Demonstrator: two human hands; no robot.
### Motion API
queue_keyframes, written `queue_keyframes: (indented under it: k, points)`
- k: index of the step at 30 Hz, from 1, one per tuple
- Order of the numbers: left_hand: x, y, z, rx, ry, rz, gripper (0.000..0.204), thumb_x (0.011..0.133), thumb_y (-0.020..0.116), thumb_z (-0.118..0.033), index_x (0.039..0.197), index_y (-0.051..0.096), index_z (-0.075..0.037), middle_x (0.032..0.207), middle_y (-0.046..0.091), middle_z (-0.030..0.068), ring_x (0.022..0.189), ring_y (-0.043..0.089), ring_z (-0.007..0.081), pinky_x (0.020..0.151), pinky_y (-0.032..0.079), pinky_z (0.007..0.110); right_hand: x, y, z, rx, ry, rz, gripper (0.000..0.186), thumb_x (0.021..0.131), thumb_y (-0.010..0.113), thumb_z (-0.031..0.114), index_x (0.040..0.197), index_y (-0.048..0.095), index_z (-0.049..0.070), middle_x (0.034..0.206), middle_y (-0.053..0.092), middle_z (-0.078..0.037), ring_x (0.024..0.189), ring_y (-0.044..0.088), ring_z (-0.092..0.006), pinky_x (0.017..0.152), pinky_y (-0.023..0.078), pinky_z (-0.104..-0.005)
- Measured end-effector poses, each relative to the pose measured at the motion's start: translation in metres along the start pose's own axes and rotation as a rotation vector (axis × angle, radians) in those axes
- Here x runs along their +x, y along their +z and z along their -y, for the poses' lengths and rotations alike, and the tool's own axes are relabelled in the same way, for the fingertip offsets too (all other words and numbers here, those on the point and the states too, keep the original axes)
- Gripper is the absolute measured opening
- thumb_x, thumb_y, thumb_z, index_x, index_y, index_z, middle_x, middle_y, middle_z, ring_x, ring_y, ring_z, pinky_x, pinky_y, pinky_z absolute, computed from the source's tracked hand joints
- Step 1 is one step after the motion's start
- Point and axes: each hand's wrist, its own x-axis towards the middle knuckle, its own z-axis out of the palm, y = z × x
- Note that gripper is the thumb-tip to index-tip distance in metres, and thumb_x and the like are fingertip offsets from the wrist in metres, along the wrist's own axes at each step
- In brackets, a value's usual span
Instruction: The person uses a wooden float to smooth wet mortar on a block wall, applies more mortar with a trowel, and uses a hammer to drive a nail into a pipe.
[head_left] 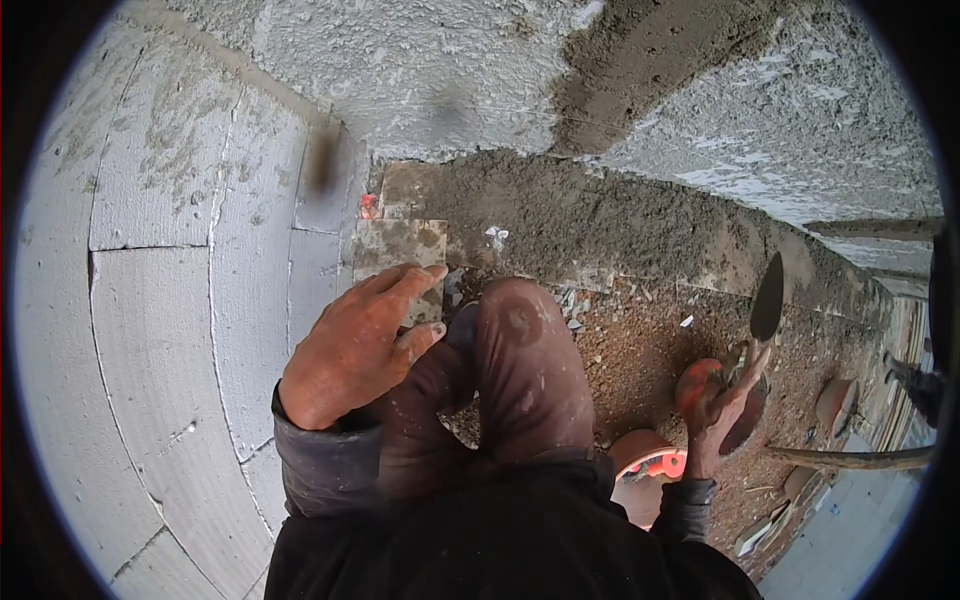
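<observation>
In the head view, the trowel (767, 298) was at 3 o'clock, its handle end in the right hand (714, 422) at 4 o'clock. That hand's fingers were grasping it, hiding most of the handle, and the blade projected beyond the fingertips toward 12 to 1 o'clock. The left hand (355, 345), between 8 and 9 o'clock, was released: its fingers were loosely bent and slightly parted, pointing toward 2 o'clock, with no object visible in them, well apart from the trowel.

The blade was dark, slim and leaf-shaped, tapering to a rounded tip. Pale residue marked the left fingertips. Toward 1 o'clock ran a band of mortar (580, 215), grey-brown, coarse and lumpy, at the foot of a rough whitish wall (420, 80) that bore a darker, damp-looking patch (660, 75). At 9 o'clock stood smooth, pale rectangular blocks (155, 320) with thin joints. The ground (640, 350) toward 4 o'clock was brown and gritty, scattered with chips. A round bucket (640, 495) with red contents sat at 8 o'clock from the right hand. Brownish trousers (530, 370), spotted with pale specks, covered the bent knees at the centre.
</observation>
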Motion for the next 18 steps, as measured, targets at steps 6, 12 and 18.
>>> queue_keyframes:
  k: [6, 12, 18]
  points:
    - [-0.002, -0.006, -0.003, -0.003, -0.006, 0.027, 0.052, 0.093, 0.071, -0.014, 0.142, 0.055, -0.009, 0.136, 0.062, 0.0193, 0.125, 0.058, 0.0435, 0.102, 0.051, 0.046, 0.028, 0.169, 0.008, 0.175, -0.163, 0.675, 0.056, 0.097, 0.062, 0.014, 0.149, 0.045, 0.005, 0.119, 0.066, -0.028, 0.1, 0.066, -0.0484, 0.082, 0.056, -0.0517]
    - [-0.022, -0.004, 0.005, -0.01, -0.074, 0.023, 0.052, 0.093, 0.071, -0.014, 0.142, 0.055, -0.007, 0.136, 0.062, 0.0194, 0.124, 0.059, 0.0436, 0.102, 0.051, 0.045, 0.015, 0.296, -0.008, 0.018, -0.534, 0.687, 0.046, 0.094, 0.063, 0.017, 0.138, 0.057, 0.006, 0.11, 0.068, -0.023, 0.098, 0.062, -0.0477, 0.084, 0.052, -0.0544]
    - [-0.025, -0.005, 0.004, -0.055, -0.081, 0.018, 0.051, 0.094, 0.071, -0.014, 0.142, 0.055, -0.006, 0.136, 0.061, 0.02, 0.124, 0.059, 0.0434, 0.103, 0.05, 0.044, -0.022, 0.318, -0.022, 0.086, -0.879, 0.848, 0.035, 0.093, 0.058, 0.02, 0.126, 0.062, 0.009, 0.094, 0.068, -0.024, 0.083, 0.064, -0.0499, 0.071, 0.053, -0.0574]
